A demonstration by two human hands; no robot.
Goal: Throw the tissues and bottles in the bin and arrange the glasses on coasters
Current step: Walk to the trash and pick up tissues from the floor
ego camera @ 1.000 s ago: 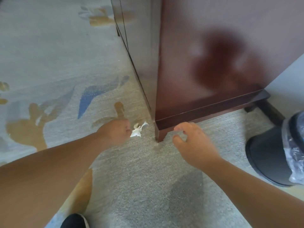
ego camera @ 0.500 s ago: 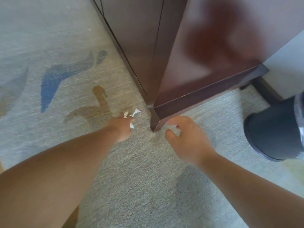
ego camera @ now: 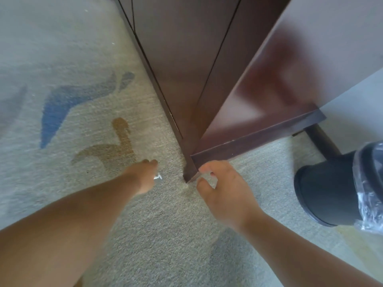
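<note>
Carpet (ego camera: 51, 193) runs wide across the left side, pale and flat, with a blue shape (ego camera: 68, 104) and a brown shape (ego camera: 116, 146) woven into it. The left forearm reaches in from the lower left corner over this open stretch. The left hand (ego camera: 143, 175) is low over the carpet just past the brown shape, with its fingers curled in around a tissue (ego camera: 158, 176). Only a small white scrap of the tissue shows at the hand's right side.

A narrow strip of carpet separates that hand from the corner foot (ego camera: 190, 172) of a dark wooden cabinet (ego camera: 186, 59). The cabinet's two faces spread away upward from that sharp corner, and its bottom edge runs off to the right.

The right hand (ego camera: 226, 193) is just beside the foot, on its right. Its fingers are loosely bent and hold nothing, and the thumb (ego camera: 204, 184) and forefinger (ego camera: 207, 167) are parted. Whether a fingertip touches the wood cannot be told.

More bare carpet lies to the right of this hand, below the cabinet's edge. Beyond it, at the right border, is a black bin (ego camera: 323, 189) with a clear plastic liner (ego camera: 369, 183) over its rim, partly cut off by the frame. It is well apart from the tissue.
</note>
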